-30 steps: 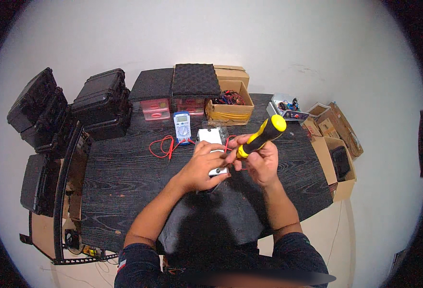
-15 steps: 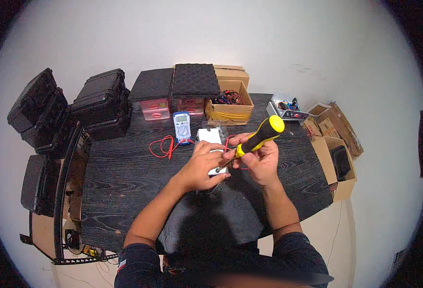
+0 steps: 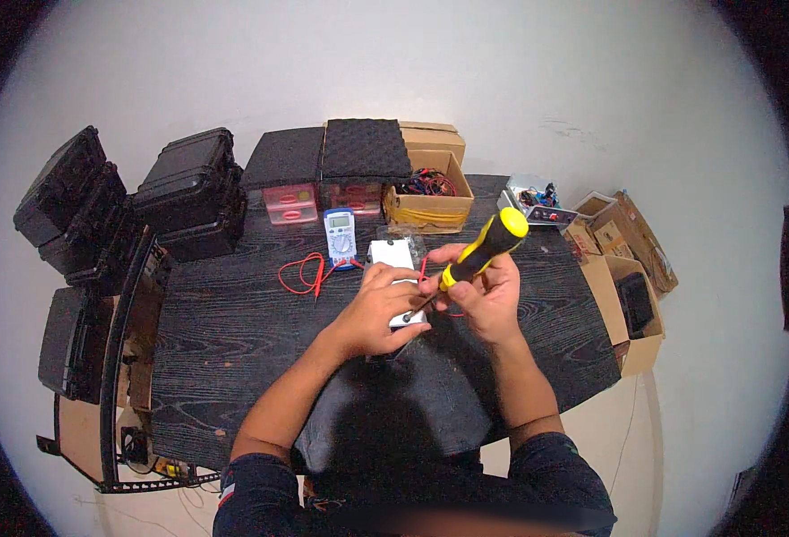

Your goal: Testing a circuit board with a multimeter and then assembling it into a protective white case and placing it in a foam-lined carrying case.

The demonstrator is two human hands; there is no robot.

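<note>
A white box [image 3: 389,253] lies on the dark table, with a dark screw [image 3: 407,318] at its near end and another at its far end. Across its middle rests my left hand [image 3: 375,313], fingers wrapped over it and thumb along the near edge. My right hand [image 3: 491,300] is closed round a yellow and black screwdriver [image 3: 484,254]. The tool is tilted, handle up to the right, and its shaft points down to the near screw. Just beyond my left hand stands a blue and white multimeter [image 3: 341,240] with red leads [image 3: 309,279].
Black hard cases [image 3: 190,183] are stacked at the left. Along the back stand pink drawer boxes [image 3: 290,204] under black foam, and a cardboard box [image 3: 430,217] of wires. An open device [image 3: 537,206] and an open carton [image 3: 611,285] are at the right.
The screwdriver's handle has shifted slightly left and up, with the right hand's fingers moving a little on it. The left hand and the white box stay in place.
</note>
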